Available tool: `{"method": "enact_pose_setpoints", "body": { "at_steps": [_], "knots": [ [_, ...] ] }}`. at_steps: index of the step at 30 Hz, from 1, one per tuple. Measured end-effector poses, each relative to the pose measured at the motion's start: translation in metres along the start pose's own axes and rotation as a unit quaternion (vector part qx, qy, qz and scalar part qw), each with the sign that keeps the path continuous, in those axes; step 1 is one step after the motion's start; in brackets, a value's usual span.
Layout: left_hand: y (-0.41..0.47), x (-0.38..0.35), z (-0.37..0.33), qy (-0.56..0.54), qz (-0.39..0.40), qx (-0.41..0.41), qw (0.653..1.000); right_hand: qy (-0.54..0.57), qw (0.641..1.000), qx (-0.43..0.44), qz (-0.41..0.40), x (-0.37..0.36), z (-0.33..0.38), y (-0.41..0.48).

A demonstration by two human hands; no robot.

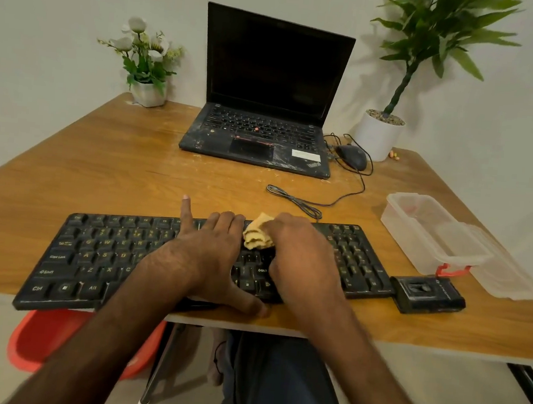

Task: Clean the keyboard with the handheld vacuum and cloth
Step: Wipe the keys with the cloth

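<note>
Black keyboard (pixel 99 251) along the near edge of the wooden table (pixel 133 164), left hand (pixel 212 248) pressed flat on its middle with fingers straight, right hand (pixel 299 253) just beside it gripping a crumpled yellow cloth (pixel 256 234) against the far key rows, small black device (pixel 428 295) at the keyboard's right end, laptop (pixel 267 105) beyond

Wood, plastic and cloth
The table (pixel 117 163) is smooth, shiny wood. The keyboard (pixel 93 251) is dull black plastic, the cloth (pixel 257 235) soft and crumpled, and the box (pixel 418 221) clear plastic.
</note>
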State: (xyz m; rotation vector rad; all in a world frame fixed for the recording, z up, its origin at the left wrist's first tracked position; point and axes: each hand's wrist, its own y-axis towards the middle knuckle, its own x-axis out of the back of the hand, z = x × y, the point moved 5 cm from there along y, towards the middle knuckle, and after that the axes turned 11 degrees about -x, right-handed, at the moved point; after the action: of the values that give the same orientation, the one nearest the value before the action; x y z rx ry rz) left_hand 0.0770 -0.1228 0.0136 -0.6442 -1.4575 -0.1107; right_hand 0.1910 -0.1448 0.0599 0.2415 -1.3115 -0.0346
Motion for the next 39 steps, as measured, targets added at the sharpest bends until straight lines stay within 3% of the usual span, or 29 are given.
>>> {"method": "enact_pose_setpoints", "body": {
  "at_steps": [4, 9, 11, 14, 20, 26, 33, 39],
  "knots": [
    [-0.001, 0.001, 0.002, -0.007, -0.014, -0.005, 1.000, -0.029, 0.999, 0.020, -0.010, 0.000, 0.002, -0.033],
    [0.008, 0.004, 0.001, -0.004, -0.041, -0.013, 0.999, 0.065, 0.997, -0.037, 0.003, -0.001, -0.019, -0.028],
    [0.012, 0.004, 0.002, -0.014, -0.067, -0.017, 0.997, 0.105, 0.991, -0.080, -0.037, 0.006, -0.029, -0.013],
    [0.009, -0.003, 0.008, -0.033, -0.085, -0.023, 0.996, 0.073, 0.985, -0.121, -0.100, 0.011, -0.039, -0.001],
    [-0.018, -0.017, 0.050, -0.059, -0.090, 0.018, 0.994, -0.032, 0.997, -0.056, -0.041, -0.012, -0.024, -0.002],
    [-0.020, -0.016, 0.049, -0.035, -0.081, 0.016, 0.996, -0.014, 0.991, -0.098, -0.090, 0.008, -0.027, 0.044],
    [-0.018, -0.018, 0.049, -0.027, -0.063, 0.029, 0.997, -0.025, 0.997, 0.069, 0.000, -0.028, 0.024, 0.051],
    [-0.019, -0.017, 0.048, -0.019, -0.057, 0.026, 0.998, -0.080, 0.992, -0.087, -0.038, -0.004, -0.043, 0.068]
  ]
}}
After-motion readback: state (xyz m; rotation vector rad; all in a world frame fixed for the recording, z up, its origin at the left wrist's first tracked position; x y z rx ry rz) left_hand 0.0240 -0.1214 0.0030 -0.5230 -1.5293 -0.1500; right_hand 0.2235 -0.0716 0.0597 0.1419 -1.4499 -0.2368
